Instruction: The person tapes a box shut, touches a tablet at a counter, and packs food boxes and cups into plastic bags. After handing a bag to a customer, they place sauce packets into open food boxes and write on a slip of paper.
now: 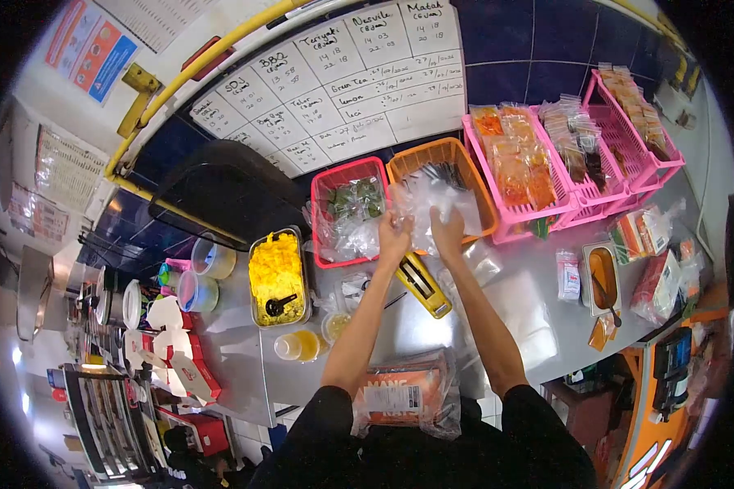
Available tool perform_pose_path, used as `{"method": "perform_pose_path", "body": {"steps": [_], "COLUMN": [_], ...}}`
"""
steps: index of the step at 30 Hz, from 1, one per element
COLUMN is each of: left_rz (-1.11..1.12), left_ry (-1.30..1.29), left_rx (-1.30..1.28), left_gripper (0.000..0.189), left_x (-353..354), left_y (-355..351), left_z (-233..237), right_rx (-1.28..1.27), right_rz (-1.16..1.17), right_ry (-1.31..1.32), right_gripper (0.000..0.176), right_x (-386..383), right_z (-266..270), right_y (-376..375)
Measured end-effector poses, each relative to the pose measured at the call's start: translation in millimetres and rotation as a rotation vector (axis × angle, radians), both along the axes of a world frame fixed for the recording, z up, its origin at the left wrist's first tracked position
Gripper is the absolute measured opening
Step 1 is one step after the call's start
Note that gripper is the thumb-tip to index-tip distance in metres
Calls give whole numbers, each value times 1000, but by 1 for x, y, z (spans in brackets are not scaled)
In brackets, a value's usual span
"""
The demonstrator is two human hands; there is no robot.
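My left hand point(394, 235) and my right hand point(447, 233) are raised over the front of an orange basket point(488, 196), fingers closed on a clear plastic bag point(422, 213) between them. Thin and crumpled, the bag overlaps the basket's contents in this view. More clear plastic and dark packets point(442, 173) lie in the basket. Close to the left hand stands a red basket point(324, 259) with bagged green leaves point(357, 198). Below both hands, a yellow and black tool point(422, 285) rests on the steel table point(400, 334).
A metal tray point(303, 314) of yellow food point(276, 269) and cups of yellow liquid point(298, 346) are at left. Pink racks point(563, 200) hold sauce packets at back right. A metal sauce container point(599, 277) stands right. A bagged orange package point(404, 395) lies at the front edge.
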State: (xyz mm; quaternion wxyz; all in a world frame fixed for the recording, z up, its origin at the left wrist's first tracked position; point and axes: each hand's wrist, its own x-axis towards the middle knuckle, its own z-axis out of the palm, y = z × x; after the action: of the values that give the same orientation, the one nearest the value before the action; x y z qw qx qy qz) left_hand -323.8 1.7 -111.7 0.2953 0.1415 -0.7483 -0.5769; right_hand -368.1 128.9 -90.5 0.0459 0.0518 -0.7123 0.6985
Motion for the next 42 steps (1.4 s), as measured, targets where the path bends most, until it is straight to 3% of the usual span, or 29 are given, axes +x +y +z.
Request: {"method": "perform_pose_path", "body": {"steps": [4, 5, 6, 7, 9, 11, 12, 13, 14, 15, 17, 18, 19, 21, 22, 23, 24, 26, 27, 29, 30, 32, 34, 36, 37, 38, 39, 40, 42], "left_rz": [17, 25, 61, 95, 437, 413, 242, 134, 286, 337, 187, 141, 56, -30, -66, -103, -103, -167, -159, -90, 35, 150, 108, -132, -285, -432, -546, -658, -999], "left_ry": [-84, -74, -214, -356, -90, -53, 143, 115, 179, 114, 93, 175, 113, 31, 60, 97, 96, -6, -17, -48, -43, -19, 77, 89, -68, -230, -230, -230, -156], "left_rx": [26, 27, -14, -55, 64, 398, 699, 695, 523, 414, 383, 482, 460, 459, -17, -495, -480, -228, -166, -135, -136, -135, -322, -336, -288, -238, -307, -375, -871], "left_gripper": [18, 18, 20, 22, 33, 42, 46, 50, 54, 55, 49, 46, 39, 33, 23, 20, 20, 24, 20, 25, 26, 28, 29, 26, 21, 17, 14, 13, 22], "left_x": [1, 1, 3, 5, -5, 13, 26, 31, 25, 41, 93, 110, 132, 167, 181, 193, 207, 237, 252, 284, 299, 321, 341, 342, 338, 332, 324, 316, 301], "left_y": [-17, -23, -30, -41, -74, -79, -64, -85, -112, -109, -66, -20, -9, 9, 18, 26, 38, 63, 63, 54, 53, 56, 65, 91, 110, 131, 147, 159, 171], "left_z": [-1, 0, 2, -7, -31, 43, 93, 94, 75, 102, 178, 224, 227, 229, 232, 236, 242, 252, 250, 237, 234, 231, 229, 222, 217, 210, 183, 144, 71], "right_rx": [105, 136, 168, 252, 342, 530, 589, 645, 862, 970, 523, 343, 23, 61, 92, -366, -353, 239, 253, 240, 248, 602, 801, 624, 618, 359, 95, 89, 258], "right_rz": [-14, 112, 237, 211, 165, 153, 181, 218, 211, 245, 145, 376, 744, 755, 748, 723, 723, 521, 650, 790, 780, 330, 257, 483, 481, 427, 371, 382, 242], "right_ry": [146, 142, 134, 180, 301, 372, 396, 412, 368, 287, 615, 619, 363, 171, 27, 123, 116, 581, 582, 289, 295, 352, 230, -228, -213, -402, -582, -566, -150], "right_gripper": [45, 47, 49, 46, 44, 44, 43, 43, 41, 39, 64, 68, 62, 58, 54, 52, 52, 50, 59, 65, 65, 61, 50, 27, 27, 17, 13, 13, 13], "right_x": [-19, -27, -30, -18, -39, -55, -72, -82, -76, -53, 16, 50, 90, 136, 151, 162, 171, 192, 211, 245, 266, 301, 314, 308, 303, 300, 299, 301, 314], "right_z": [-22, -29, -32, 5, -13, -14, -31, -53, -41, 10, 95, 133, 171, 182, 182, 181, 171, 147, 172, 214, 215, 200, 170, 159, 159, 161, 162, 161, 153], "right_y": [-13, -8, -6, 6, 5, 7, 6, 3, -6, -4, 3, 9, 17, 34, 37, 35, 44, 73, 87, 105, 116, 136, 150, 175, 181, 186, 188, 187, 177]}}
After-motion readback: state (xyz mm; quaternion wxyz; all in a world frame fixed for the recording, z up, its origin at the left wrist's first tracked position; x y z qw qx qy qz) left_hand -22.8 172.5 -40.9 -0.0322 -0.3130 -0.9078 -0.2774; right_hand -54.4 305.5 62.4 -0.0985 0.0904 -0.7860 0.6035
